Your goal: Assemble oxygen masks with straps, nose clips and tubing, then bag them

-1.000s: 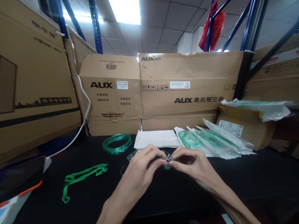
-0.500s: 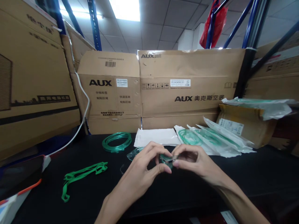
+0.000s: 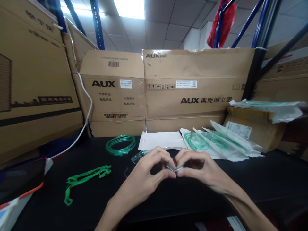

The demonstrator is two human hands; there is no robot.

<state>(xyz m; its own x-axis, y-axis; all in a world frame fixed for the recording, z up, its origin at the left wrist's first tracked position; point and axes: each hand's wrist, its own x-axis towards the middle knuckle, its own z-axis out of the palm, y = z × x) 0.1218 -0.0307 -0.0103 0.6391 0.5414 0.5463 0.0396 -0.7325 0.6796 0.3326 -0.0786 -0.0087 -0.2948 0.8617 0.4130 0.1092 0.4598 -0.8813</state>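
My left hand (image 3: pixel 150 168) and my right hand (image 3: pixel 203 165) meet in front of me, above the black table. Thumbs and fingertips of both pinch a small clear-green plastic piece (image 3: pixel 171 166) with a pale, shiny strip along it. Fingers cover most of that piece, so its full shape is hidden. Just behind my left hand lies a clear greenish plastic item (image 3: pixel 137 157), partly covered by the hand. A coil of green tubing (image 3: pixel 120 153) rests farther back on the left. Nearer, a green elastic strap (image 3: pixel 84 177) lies loosely folded.
Behind my hands lies a flat white pouch (image 3: pixel 161 140). Several pouches with green tubing (image 3: pixel 218 141) overlap to its right, beside a cardboard box (image 3: pixel 255 128). Large cartons (image 3: pixel 197 70) wall off the back. A white cable (image 3: pixel 88 115) runs down the left side.
Both hands have drawn closer, their fingertips now touching around the plastic piece. Its shiny strip has turned and looks curved. The things on the table stay put; the view shifts slightly.
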